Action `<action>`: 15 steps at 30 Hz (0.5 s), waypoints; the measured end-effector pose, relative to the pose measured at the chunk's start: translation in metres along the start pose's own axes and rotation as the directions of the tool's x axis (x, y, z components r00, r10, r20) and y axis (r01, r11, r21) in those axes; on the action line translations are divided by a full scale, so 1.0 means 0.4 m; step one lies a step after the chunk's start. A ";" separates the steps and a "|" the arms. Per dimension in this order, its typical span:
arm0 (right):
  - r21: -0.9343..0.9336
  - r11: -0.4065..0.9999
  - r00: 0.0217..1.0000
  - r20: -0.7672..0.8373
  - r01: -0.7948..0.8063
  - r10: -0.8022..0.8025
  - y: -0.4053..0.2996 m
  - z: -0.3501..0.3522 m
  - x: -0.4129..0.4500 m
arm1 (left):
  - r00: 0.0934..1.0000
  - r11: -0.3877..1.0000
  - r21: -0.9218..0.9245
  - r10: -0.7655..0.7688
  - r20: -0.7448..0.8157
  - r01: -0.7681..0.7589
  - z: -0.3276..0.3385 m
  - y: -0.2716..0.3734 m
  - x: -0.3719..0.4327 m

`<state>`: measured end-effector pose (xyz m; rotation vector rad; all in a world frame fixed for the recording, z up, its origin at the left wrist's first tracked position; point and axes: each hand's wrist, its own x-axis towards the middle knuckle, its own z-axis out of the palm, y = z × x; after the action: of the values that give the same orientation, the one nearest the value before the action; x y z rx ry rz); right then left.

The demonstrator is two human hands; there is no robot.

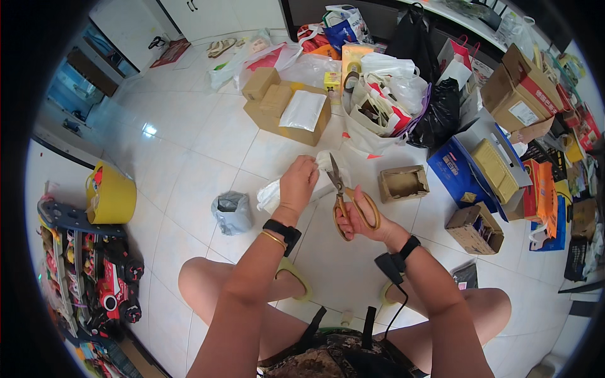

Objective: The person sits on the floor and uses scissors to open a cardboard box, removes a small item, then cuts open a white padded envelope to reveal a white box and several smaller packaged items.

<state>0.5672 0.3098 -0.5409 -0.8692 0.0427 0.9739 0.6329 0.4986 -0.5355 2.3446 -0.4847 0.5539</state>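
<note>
My right hand [361, 215] holds a pair of scissors [339, 182] with gold-coloured handles, its blades slightly apart and pointing away from me. To its left, my left hand [300, 182] pinches a piece of white, thin material [328, 162], which looks like cloth or plastic; exactly what it is cannot be told. More white crumpled plastic [269, 194] lies beneath and left of the left hand, partly hidden by it. An open, empty-looking cardboard box [403, 184] stands on the tiled floor right of the scissors. A small bin lined with a grey bag [231, 212] stands at the left.
Beyond my hands are stacked cardboard boxes [288, 111] and a large white bag [373, 137] stuffed with bags. A blue box [465, 175] and a small carton [475, 229] stand at right. At left are a yellow bucket [113, 193] and a toy shelf with a red toy car [111, 288].
</note>
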 end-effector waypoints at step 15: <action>-0.257 0.965 0.931 -0.339 0.048 -0.137 0.025 0.008 -0.015 | 0.999 0.996 -0.073 -0.041 0.030 0.043 0.019 0.027 -0.012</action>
<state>0.5552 0.3102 -0.5424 -1.2592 0.1914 0.7315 0.6254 0.4866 -0.5374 2.2894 -0.4598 0.4759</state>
